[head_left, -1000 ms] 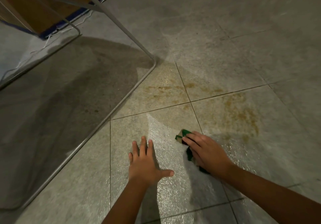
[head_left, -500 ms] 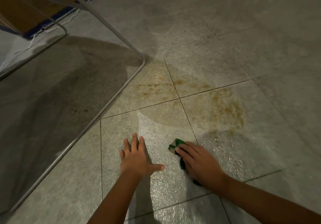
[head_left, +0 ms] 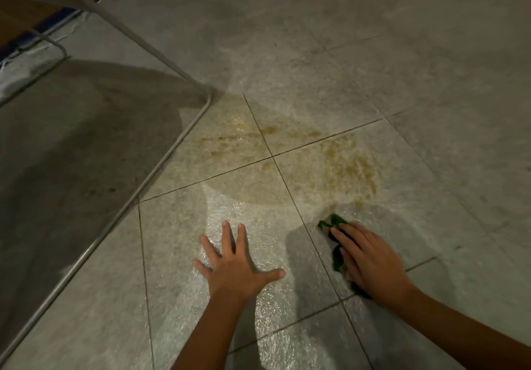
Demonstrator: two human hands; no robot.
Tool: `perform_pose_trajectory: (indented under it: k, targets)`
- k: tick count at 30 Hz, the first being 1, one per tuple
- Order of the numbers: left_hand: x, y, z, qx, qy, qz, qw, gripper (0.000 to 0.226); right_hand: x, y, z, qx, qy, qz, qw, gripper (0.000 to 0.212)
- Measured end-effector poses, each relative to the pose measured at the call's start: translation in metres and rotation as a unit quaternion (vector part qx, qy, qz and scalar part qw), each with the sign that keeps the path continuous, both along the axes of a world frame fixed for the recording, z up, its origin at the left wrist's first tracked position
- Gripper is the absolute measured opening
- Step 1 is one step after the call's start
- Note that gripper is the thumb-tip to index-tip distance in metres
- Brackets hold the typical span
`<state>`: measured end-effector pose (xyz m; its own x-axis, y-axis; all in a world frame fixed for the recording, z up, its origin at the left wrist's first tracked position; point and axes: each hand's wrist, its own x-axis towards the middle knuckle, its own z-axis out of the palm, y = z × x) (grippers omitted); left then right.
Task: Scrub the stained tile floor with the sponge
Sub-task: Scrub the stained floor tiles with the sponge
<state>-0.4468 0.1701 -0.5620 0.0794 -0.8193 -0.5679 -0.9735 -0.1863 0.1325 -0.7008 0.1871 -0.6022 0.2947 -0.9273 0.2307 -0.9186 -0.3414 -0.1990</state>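
Observation:
Brown-yellow stains (head_left: 349,168) spread over the grey tile floor (head_left: 316,62) around a grout cross, with fainter streaks (head_left: 230,142) to the left. My right hand (head_left: 370,263) presses a green sponge (head_left: 334,221) flat onto the wet tile just below the stain; only the sponge's front tip and left edge show past the fingers. My left hand (head_left: 238,266) lies flat on the glistening wet tile, fingers spread, holding nothing.
A grey metal tube frame (head_left: 161,165) runs diagonally along the floor at left, with an upright tube (head_left: 120,24) rising from its corner. Dark shadow covers the floor inside it. A blue-edged brown board (head_left: 43,22) and white cloth lie at the top left.
My right hand has slid the sponge to the right, across the grout line, to just under the large stain. My left hand stays planted on the same tile.

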Motion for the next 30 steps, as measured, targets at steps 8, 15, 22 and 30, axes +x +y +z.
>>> perform_pose_trajectory:
  k: [8,15,22,30]
  targets:
    - [0.000,0.000,0.000,-0.002,-0.003,0.000,1.000,0.126,0.037,-0.015,-0.009,-0.001,-0.050,-0.080,0.995,0.059]
    - [0.000,0.000,0.000,0.002,-0.002,0.002,1.000,0.126,0.032,0.006,-0.002,0.014,-0.014,0.092,0.996,0.053]
    - [0.001,-0.001,0.001,-0.003,0.003,0.005,1.000,0.127,-0.016,-0.010,0.006,0.034,-0.025,-0.044,0.998,0.057]
    - [-0.002,-0.004,0.008,0.001,-0.012,-0.008,1.000,0.122,0.031,-0.033,0.012,0.051,-0.065,-0.032,0.996,0.039]
